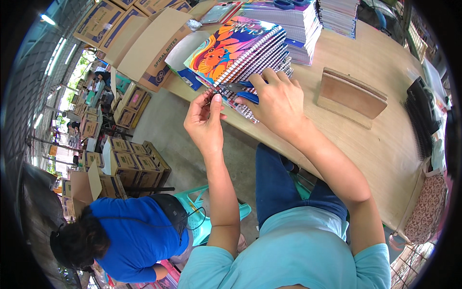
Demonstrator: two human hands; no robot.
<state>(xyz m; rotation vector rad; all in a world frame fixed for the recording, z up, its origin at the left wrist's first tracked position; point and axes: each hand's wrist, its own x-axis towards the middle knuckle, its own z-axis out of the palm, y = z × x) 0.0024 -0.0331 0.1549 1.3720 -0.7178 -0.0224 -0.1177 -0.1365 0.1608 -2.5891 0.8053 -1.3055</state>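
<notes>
My right hand (281,103) is wrapped round the blue handles of a pair of pliers (248,97), whose dark jaws point left. The jaws meet the corner of a spiral notebook in a stack, where my left hand (207,120) is closed with thumb and fingers at the end of the wire coil. What exactly lies between those fingertips is too small to make out. The top notebook (216,53) has a bright orange, purple and blue illustrated cover. Beneath it, several more notebooks show their coiled edges toward me, at the table's near left edge.
A wooden stand (351,98) sits on the table (385,159) at right. Tall paper stacks (301,36) rise behind the notebooks, blue scissors (291,4) on top. An open carton (154,53) stands left. A person in blue (139,236) works at lower left. Black combs of coils (419,115) lie far right.
</notes>
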